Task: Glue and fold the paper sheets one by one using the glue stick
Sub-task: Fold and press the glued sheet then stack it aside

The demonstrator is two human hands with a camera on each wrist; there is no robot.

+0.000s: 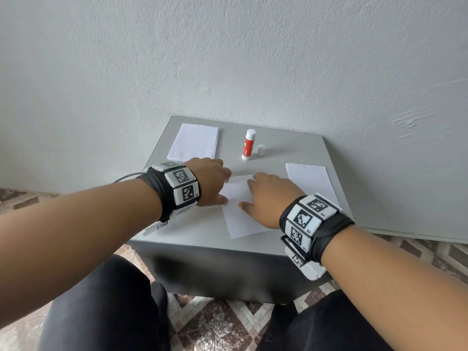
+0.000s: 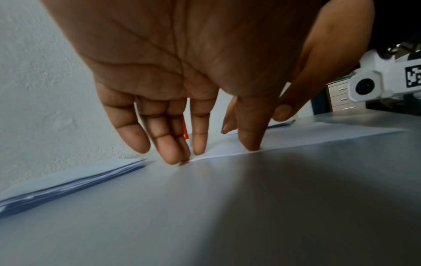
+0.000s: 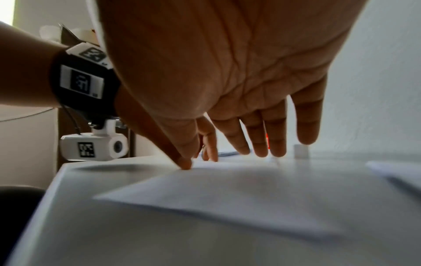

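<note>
A white paper sheet (image 1: 240, 211) lies flat in the middle of the grey table (image 1: 291, 148). My left hand (image 1: 215, 181) touches the sheet's left edge (image 2: 227, 153) with straight fingertips (image 2: 173, 158). My right hand (image 1: 266, 196) hovers over the sheet (image 3: 227, 194) with straight fingers, its thumb tip (image 3: 185, 164) on the paper. The red and white glue stick (image 1: 247, 145) stands upright behind the sheet, uncapped, its white cap (image 1: 260, 150) beside it.
A stack of white sheets (image 1: 195, 141) lies at the back left of the table. Another white sheet (image 1: 311, 181) lies at the right. A grey wall (image 1: 228, 59) rises right behind the table. My knees are under the front edge.
</note>
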